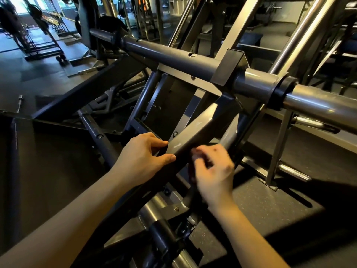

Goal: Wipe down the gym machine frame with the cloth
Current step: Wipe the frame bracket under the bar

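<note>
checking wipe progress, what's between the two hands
In the head view, the slanted frame bar runs between them; the left hand grips its left edge, and the blurred right hand sits just right of it.

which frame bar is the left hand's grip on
The slanted square bar at centre; the grip of the left hand closes round it. The round tube above is untouched.

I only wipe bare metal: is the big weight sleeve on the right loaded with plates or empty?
Empty as far as visible: the weight sleeve shows bare metal past its black collar.
</note>
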Demonstrator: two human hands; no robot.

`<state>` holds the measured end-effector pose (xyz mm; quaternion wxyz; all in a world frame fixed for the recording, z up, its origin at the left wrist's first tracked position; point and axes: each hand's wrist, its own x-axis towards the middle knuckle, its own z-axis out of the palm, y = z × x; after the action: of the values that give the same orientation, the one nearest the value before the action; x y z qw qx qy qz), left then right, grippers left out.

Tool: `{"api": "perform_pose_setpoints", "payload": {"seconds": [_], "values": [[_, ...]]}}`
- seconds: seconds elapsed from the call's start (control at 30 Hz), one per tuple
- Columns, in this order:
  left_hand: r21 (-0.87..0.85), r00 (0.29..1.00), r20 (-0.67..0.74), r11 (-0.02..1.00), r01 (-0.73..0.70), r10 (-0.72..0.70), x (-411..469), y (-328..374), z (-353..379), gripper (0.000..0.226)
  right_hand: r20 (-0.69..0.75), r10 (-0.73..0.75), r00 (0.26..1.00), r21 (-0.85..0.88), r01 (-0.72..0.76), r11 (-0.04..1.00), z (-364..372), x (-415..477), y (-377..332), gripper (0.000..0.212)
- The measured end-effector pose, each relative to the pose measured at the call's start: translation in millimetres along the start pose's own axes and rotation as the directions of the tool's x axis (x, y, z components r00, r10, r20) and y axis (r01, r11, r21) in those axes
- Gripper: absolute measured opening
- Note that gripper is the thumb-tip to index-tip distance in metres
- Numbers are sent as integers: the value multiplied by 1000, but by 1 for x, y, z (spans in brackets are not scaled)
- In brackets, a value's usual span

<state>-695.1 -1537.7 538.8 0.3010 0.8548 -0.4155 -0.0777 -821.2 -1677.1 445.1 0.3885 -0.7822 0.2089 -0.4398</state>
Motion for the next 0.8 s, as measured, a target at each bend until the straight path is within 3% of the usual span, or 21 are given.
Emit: {"api": "perform_pose_setpoints", "payload": {"seconds": [0.07,0.1,0.13,0.23,0.3,0.37,0.43,0.5,0.57,0.63,0.7,0.73,0.8], "values": [[4,1000,-9,1000,-2,2,-1,-2,2,55,-195,87,977,-29,-94,995,-3,20,0,17],[4,1000,-13,1000,-2,2,-1,-3,3,54,-220,94,971,-27,-102,994,2,15,-4,17],[2,1000,-19,1000,-2,2,-1,-4,3,53,-181,77,980,-18,-82,996,9,2,-9,17],[-25,999,-26,1000,19,-19,0,-4,2,50,151,-89,985,52,82,995,16,-47,-24,21],[-39,1000,-16,999,19,-20,0,-6,2,50,199,-153,968,34,150,988,9,-39,-15,20],[-48,1000,12,999,19,-19,0,-6,0,52,25,-45,999,-26,45,999,2,-7,-3,17],[-43,998,60,999,26,-23,-3,-8,-3,55,-164,133,978,-18,-137,990,-2,22,3,17],[-21,997,72,999,39,-37,-10,-9,-9,56,-242,170,955,-19,-180,983,5,19,-2,17],[-35,997,51,997,62,-60,-19,-12,-17,52,-163,99,982,-12,-102,995,17,-13,-21,20],[-72,993,58,992,107,-103,-30,-17,-26,49,44,-15,999,44,13,999,25,-54,-40,23],[-76,983,105,985,157,-148,-42,-25,-35,48,232,-154,960,93,136,986,26,-80,-47,19],[-63,978,132,983,172,-162,-47,-29,-40,48,269,-184,945,98,163,982,25,-78,-43,18],[-39,965,180,979,202,-192,-60,-36,-47,51,204,-103,974,42,97,994,19,-61,-28,19]]}}
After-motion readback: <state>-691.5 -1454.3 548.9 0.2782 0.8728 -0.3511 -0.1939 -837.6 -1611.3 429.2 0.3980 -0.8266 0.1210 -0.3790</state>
